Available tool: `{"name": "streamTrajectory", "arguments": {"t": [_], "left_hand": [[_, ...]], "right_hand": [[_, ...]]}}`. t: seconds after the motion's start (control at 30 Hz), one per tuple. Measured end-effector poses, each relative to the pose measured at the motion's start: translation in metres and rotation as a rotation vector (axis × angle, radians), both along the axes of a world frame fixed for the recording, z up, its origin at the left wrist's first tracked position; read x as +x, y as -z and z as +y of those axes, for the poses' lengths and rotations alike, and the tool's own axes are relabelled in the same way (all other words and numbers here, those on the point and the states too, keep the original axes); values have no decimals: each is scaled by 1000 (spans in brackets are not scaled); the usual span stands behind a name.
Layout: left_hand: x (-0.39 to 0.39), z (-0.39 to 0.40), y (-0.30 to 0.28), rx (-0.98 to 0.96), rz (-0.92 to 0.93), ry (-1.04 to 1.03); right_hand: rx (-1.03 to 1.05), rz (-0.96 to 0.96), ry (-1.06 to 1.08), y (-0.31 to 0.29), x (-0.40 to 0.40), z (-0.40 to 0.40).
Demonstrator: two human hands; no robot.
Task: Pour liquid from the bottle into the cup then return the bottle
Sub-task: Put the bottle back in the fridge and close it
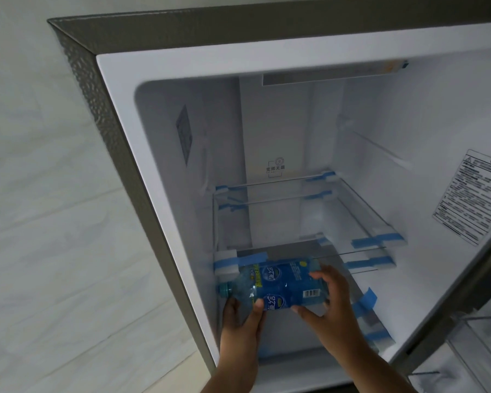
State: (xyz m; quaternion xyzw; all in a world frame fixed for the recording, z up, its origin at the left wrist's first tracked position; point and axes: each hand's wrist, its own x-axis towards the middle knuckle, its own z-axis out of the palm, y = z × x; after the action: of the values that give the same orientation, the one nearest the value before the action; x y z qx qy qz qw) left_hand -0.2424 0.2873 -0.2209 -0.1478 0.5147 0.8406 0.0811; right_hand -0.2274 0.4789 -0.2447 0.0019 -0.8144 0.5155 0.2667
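Bottle (278, 285), blue-labelled, capped, lying sideways at front of open fridge (119, 114), above lower glass shelf (360, 252). Gripped by both: left hand (243, 321) curled under neck end, right hand (330, 304) round base. Horizontal two-handed hold probably for clearing shelves; cup unseen.

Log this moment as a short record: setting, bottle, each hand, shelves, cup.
setting: open fridge, seen from above and in front
bottle: blue-labelled bottle lying on its side at the fridge's lower front, cap pointing left
left hand: left hand holds the bottle near its neck end
right hand: right hand grips the bottle's base end
shelves: glass shelves held with blue tape
cup: not in view
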Motion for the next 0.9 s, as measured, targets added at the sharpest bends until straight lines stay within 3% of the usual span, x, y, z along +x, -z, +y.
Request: {"name": "streamTrajectory", "arguments": {"t": [0.1, 0.23, 0.37, 0.7, 0.9], "left_hand": [[-4, 0, -7, -122, -34, -9], [-14, 3, -13, -297, -84, -91], [-31, 5, -19, -406, -124, -148], [-46, 15, -27, -572, -60, 61], [-43, 11, -36, -548, -43, 97]], "right_hand": [[-31, -46, -1, -5, -5, -1], [-224, -146, 92, -13, -20, -5], [-209, -205, 149, -16, -31, -14], [-106, -376, 242, -25, -65, -11], [-110, -501, 194, -37, -69, -5]]}}
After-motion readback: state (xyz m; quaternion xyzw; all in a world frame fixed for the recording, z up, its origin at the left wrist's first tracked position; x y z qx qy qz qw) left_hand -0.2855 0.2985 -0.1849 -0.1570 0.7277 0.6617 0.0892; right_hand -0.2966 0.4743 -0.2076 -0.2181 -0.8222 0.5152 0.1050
